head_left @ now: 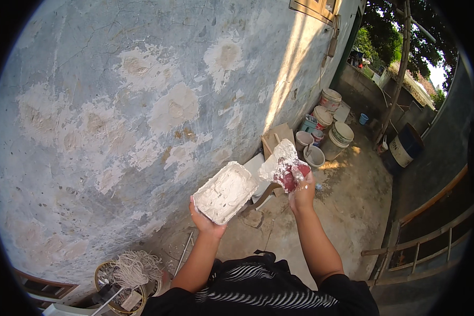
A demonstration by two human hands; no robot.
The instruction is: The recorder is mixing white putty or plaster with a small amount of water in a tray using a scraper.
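Note:
My left hand (209, 226) is closed around the near end of a rectangular tub (206, 215), holding it up from below. Pale, creamy putty (227, 189) fills the tub, its surface uneven and smeared. To the right, my right hand (302, 197) grips a dark red putty spreader (289, 179). Thick white putty coats much of the spreader's blade. Tub and spreader are held apart, side by side. On the left, the blue-grey wall (158, 31) carries several rough whitish patches (176, 108).
Paint buckets (338, 138) stand along the wall's far end, with boards (279, 134) leaning nearby. A basket with a mop head (137, 268) sits at lower left. On the right are a drum (403, 147) and a wooden ladder (418, 245).

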